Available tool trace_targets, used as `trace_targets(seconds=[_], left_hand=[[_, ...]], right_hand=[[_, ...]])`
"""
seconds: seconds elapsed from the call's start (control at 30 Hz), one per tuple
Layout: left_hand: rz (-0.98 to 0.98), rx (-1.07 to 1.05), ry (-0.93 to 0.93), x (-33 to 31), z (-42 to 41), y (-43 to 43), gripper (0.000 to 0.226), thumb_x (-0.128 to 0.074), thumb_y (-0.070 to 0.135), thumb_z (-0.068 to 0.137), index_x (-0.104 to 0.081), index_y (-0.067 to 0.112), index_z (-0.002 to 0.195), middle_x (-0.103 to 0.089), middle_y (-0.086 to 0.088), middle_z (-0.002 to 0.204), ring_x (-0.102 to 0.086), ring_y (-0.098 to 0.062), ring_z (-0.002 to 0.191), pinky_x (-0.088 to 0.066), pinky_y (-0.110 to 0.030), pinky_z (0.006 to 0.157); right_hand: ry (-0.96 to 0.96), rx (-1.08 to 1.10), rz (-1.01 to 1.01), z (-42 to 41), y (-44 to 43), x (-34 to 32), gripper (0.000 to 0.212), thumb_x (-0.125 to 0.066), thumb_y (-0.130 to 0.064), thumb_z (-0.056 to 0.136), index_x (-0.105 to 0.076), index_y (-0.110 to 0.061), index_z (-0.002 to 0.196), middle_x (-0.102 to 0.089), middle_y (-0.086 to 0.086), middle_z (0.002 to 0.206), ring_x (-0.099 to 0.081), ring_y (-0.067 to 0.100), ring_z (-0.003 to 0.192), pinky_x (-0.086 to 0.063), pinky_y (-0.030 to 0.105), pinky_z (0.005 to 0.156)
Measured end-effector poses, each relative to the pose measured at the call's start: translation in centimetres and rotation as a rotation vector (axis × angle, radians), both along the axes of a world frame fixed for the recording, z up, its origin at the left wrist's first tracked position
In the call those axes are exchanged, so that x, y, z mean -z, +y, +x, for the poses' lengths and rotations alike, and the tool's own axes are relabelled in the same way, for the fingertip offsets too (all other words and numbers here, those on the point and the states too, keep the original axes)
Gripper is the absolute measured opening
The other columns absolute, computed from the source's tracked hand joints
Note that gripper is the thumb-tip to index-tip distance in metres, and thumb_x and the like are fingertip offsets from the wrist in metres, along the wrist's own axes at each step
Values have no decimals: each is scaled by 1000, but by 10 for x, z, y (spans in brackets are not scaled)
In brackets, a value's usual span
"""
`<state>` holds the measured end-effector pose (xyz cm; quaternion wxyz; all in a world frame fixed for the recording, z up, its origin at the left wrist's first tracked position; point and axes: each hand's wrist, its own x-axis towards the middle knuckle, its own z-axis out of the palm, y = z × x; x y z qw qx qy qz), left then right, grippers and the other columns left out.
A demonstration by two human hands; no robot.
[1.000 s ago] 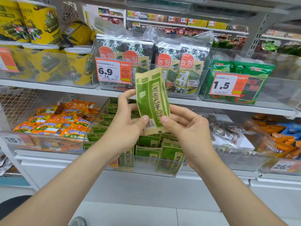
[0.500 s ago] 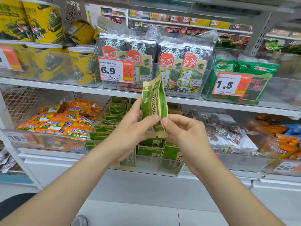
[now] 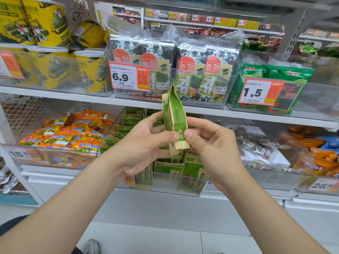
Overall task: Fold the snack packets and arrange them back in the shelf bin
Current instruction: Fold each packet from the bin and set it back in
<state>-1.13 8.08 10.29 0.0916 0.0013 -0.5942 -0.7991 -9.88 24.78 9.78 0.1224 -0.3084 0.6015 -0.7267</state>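
Fingers (image 3: 166, 138) either side of packet (image 3: 174, 114) (upright)

Your left hand (image 3: 145, 143) and right hand (image 3: 211, 143) cover part of the green packet (image 3: 174, 114) near its lower end, and they hide many of the packets (image 3: 192, 173) in the clear bin (image 3: 161, 188). The orange price tag (image 3: 9, 65) at far left and the shoe (image 3: 91, 246) below are cut off by the edges. Labels on the far shelves (image 3: 201, 19) are too blurred to read.

Bright even light, edges bowed, slightly soft
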Motion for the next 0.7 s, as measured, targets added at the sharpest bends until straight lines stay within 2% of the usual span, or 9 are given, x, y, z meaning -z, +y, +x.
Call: trace_targets(seconds=[0.13, 0.23, 0.27, 0.33, 0.4, 0.47, 0.57, 0.63, 0.7], left_hand=[[2, -112, -40, 0, -1, 2, 75, -82, 5, 82, -50, 20, 149, -72, -21, 126, -73, -38, 108, -63, -48, 88], [-15, -359, -67, 1, -3, 11, 67, -84, 43, 83, -59, 12, 137, -75, -20, 121, -72, -41, 115, -59, -58, 100], [-37, -419, -79, 0, -3, 14, 72, -78, 57, 80, -61, 13, 133, -76, -19, 119, -74, -36, 113, -60, -56, 99], [-121, -482, -88, -1, -3, 22, 81, -68, 75, 74, -63, 16, 129, -78, -12, 111, -78, -25, 99, -64, -46, 84], [-173, -480, -61, -2, -3, 29, 73, -63, 71, 80, -61, 15, 127, -76, -2, 96, -74, -13, 79, -58, -32, 64], [-196, -460, -52, -1, -4, 34, 56, -63, 57, 92, -60, 12, 125, -71, 3, 87, -68, -6, 69, -54, -24, 56], [-276, -447, -75, 2, -3, 36, 33, -61, 39, 105, -62, 12, 123, -70, 2, 96, -67, 1, 76, -53, -17, 63], [-331, -437, -64, 5, -2, 35, 24, -59, 34, 107, -62, 14, 119, -70, 1, 100, -67, 2, 79, -52, -16, 66], [-352, -437, -78, 4, -5, 33, 16, -56, 30, 109, -61, 16, 115, -71, 2, 99, -67, 0, 81, -53, -19, 70]], right_hand=[[58, -34, 58, 2, 0, 0, 35, -69, 8, 97, -73, -17, 121, -76, 9, 81, -72, 20, 76, -60, 32, 74], [60, -190, 158, 5, 0, -1, 42, -72, 10, 93, -64, -15, 127, -71, 8, 74, -67, 16, 68, -55, 27, 68], [41, -233, 180, 5, 1, -2, 45, -73, 11, 92, -62, -14, 127, -71, 8, 75, -68, 17, 68, -55, 27, 68], [7, -274, 186, 7, 0, -3, 43, -77, 6, 89, -58, -11, 124, -70, 10, 74, -69, 20, 66, -55, 31, 67], [-24, -240, 143, 9, -3, -3, 31, -78, -7, 92, -56, -8, 113, -70, 12, 75, -68, 22, 65, -54, 36, 65], [-28, -112, 94, 7, -8, 1, 17, -71, -20, 102, -59, -9, 106, -71, 13, 76, -67, 24, 66, -52, 42, 66], [11, 42, 21, 2, -12, 5, 24, -64, -33, 106, -71, -11, 99, -69, 18, 78, -65, 28, 72, -53, 46, 70], [5, 100, -17, 1, -12, 5, 24, -64, -26, 106, -76, -8, 96, -72, 25, 85, -67, 27, 75, -56, 40, 70], [11, 145, -12, 0, -12, 5, 23, -62, -13, 106, -78, -7, 91, -76, 22, 89, -69, 23, 77, -60, 35, 70]])
